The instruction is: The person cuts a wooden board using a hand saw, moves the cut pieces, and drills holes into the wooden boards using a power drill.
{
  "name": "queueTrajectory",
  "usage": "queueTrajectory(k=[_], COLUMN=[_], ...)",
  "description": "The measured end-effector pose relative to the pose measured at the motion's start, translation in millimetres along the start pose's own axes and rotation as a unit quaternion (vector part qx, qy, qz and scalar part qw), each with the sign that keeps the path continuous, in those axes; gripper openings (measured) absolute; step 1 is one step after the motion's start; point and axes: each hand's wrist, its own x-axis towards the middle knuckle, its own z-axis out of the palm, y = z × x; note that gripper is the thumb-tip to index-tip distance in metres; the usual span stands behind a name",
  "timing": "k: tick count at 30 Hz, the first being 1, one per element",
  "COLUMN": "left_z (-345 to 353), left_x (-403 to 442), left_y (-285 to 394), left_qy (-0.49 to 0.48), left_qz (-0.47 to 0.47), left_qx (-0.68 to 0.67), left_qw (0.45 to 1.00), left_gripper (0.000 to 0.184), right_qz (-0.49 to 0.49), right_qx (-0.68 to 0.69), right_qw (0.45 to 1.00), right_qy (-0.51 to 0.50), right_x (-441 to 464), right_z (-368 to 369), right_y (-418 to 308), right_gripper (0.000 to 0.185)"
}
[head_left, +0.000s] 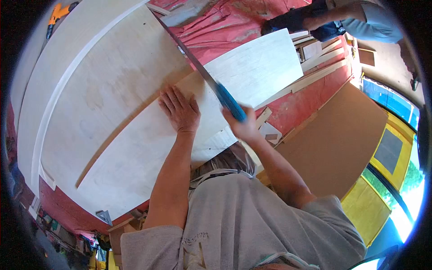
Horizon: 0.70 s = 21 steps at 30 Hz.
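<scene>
We find the handsaw [205, 74] lying diagonally across the long white panel [135, 148], seen nearly edge-on; its teeth are too fine to make out, and we cannot tell whether the blade has entered the wood. Its far end reaches the upper edge of the large plywood sheet [108, 81] under the panel. The right hand [243, 126] is closed around the blue handle [231, 103], both motion-blurred; the fingers' exact placement is unclear. The left hand [180, 110] rests palm down on the panel, fingers slightly parted, grasping nothing; its palm is hidden. Beyond, we note red sheeting [225, 27], partly covered by the boards. At upper right another person [373, 20] is cut off by the dark lens border. At upper left, an orange power tool [58, 15] is only partly legible; we read it as a drill.
</scene>
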Motion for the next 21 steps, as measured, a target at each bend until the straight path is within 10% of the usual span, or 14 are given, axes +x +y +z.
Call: queueTrajectory(k=[4, 14, 21], left_z=[-4.6, -3.6, -0.1], left_x=[-4.5, 2.8, -1.4], left_y=[-2.1, -0.8, -3.6], left_qy=[0.000, -0.019, -0.024], left_qz=[0.011, -0.002, -0.009], left_qx=[0.001, -0.011, -0.004], left_qw=[1.000, 1.000, 1.000], left_gripper=[0.081, 0.080, 0.080], right_qz=[-0.009, 0.109, -0.023], right_qx=[0.000, -0.068, 0.007], right_qw=[1.000, 0.991, 1.000], right_qy=[0.005, -0.030, 0.004], right_x=[45.4, -214.0, 53.6], right_z=[20.4, -127.8, 24.8], right_y=[-36.2, -81.0, -21.0], right_gripper=[0.033, 0.019, 0.029])
